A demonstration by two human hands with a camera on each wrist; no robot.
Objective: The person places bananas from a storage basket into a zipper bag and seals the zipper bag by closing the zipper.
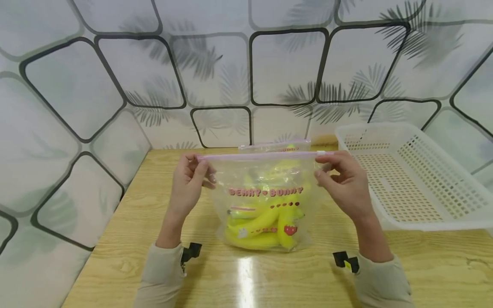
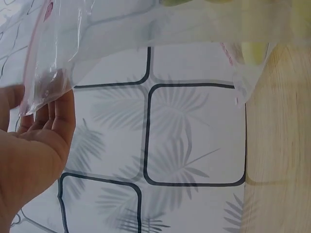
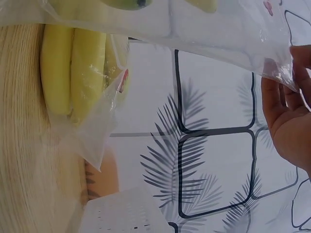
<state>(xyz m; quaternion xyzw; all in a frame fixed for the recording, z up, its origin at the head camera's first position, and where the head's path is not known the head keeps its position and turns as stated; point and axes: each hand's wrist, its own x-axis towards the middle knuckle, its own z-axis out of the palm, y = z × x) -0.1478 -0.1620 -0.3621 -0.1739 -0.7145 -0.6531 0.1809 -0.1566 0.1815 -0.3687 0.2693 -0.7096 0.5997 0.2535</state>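
hands: left (image 1: 188, 179), right (image 1: 343, 182) pinch bag (image 1: 265, 192) top | bananas (image 1: 262, 226) blurred inside

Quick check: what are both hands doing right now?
Left hand: pinches the left top corner of the zip bag.
Right hand: pinches its right top corner.

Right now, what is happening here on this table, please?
A person holds a clear zip bag upright on the wooden table. The left hand pinches one end of its pink zip strip, the right hand the other. Yellow bananas lie inside the bag. A second bag stands behind, and a white basket sits to the right.
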